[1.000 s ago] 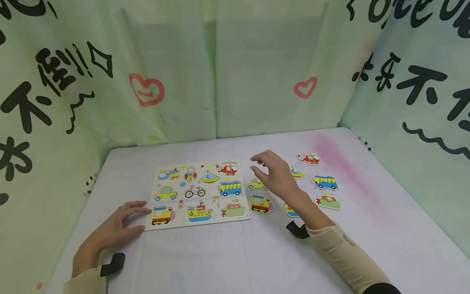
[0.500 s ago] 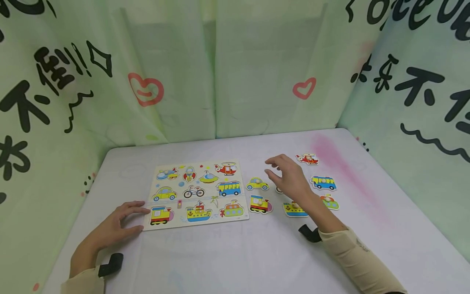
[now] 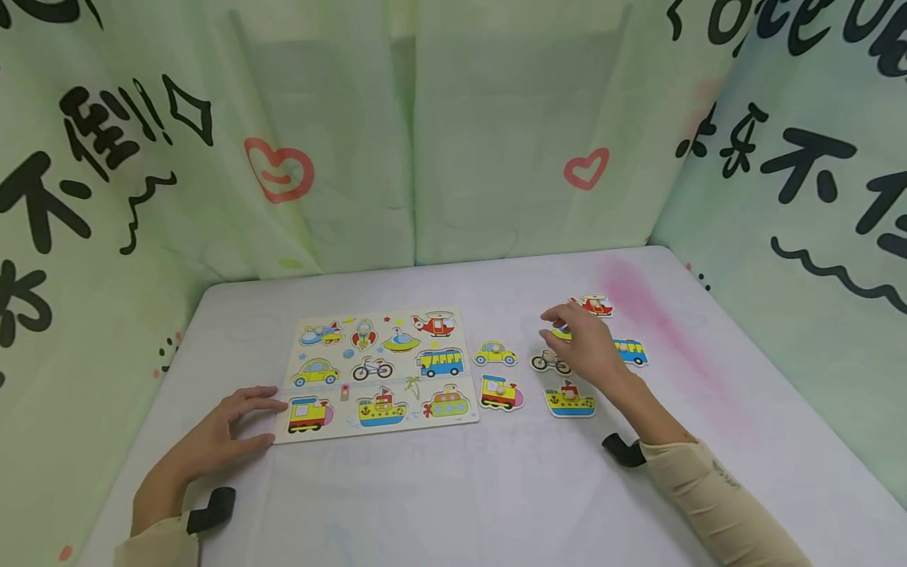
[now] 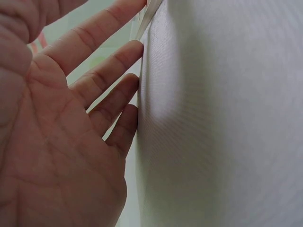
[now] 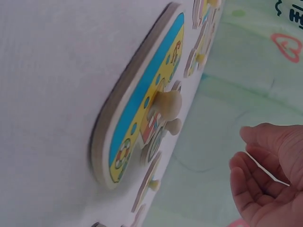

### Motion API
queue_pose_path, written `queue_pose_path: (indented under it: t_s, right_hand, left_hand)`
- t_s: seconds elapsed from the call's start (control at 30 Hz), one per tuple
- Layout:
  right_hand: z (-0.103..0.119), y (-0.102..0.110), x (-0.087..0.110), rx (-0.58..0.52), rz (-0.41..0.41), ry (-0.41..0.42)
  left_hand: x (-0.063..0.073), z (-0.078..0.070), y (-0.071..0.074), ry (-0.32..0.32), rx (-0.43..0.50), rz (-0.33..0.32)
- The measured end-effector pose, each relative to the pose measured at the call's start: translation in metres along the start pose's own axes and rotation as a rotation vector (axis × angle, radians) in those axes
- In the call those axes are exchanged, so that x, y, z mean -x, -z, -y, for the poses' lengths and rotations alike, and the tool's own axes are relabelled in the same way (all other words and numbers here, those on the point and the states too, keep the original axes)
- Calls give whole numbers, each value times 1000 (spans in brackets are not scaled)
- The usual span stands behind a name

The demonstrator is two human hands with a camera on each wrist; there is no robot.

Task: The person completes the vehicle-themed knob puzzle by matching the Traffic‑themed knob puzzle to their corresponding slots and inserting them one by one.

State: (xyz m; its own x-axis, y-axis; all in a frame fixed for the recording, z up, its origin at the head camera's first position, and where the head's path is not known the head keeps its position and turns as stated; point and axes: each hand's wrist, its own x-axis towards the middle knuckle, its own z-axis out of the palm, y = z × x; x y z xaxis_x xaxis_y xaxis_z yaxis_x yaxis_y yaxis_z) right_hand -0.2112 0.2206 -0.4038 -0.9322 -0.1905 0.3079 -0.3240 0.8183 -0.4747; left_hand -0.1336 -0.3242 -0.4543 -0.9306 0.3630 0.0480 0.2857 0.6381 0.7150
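Observation:
My left hand [image 3: 227,431] rests at the left edge of a flat puzzle board [image 3: 418,387] printed with vehicles. In the left wrist view its fingers [image 4: 102,78] are nearly straight, the tips at the table surface and board edge. My right hand [image 3: 586,346] hovers over loose knobbed puzzle pieces, thumb and fingers apart and nothing between them. Around it lie a bicycle piece [image 3: 546,362], a ship piece [image 3: 570,404], a bus piece [image 3: 633,352] and a helicopter piece [image 3: 598,305]. The hand partly covers a flying saucer piece [image 3: 561,334]; the submarine piece is hidden. A wooden knob [image 5: 168,105] stands up from the ship.
Between the board and the right hand lie a car piece [image 3: 495,353] and a train piece [image 3: 501,393]. The white table [image 3: 397,504] has a pink stain at the right. Green curtains [image 3: 482,118] with drawn hearts and lettering enclose its back and sides.
My right hand has moved right, from beside the car piece to over the flying saucer. The car, bicycle and ship now show, while the submarine has become covered. The left hand stays put.

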Motion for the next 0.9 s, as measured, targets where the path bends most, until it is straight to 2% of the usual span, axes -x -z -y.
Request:
queue_pose_path:
  t_s: [0.23, 0.57, 0.73, 0.9]
  right_hand:
    - [-20, -1, -3, -43, 43, -34]
    - [-41, 0, -9, -81, 40, -63]
    - [-49, 4, -11, -77, 59, -72]
    - [-54, 5, -14, -39, 94, -47]
  left_hand:
    - [-1, 1, 0, 4, 0, -2]
    - [0, 0, 0, 33, -9, 6]
    - [-2, -1, 0, 32, 0, 4]
    - [0, -1, -1, 60, 1, 14]
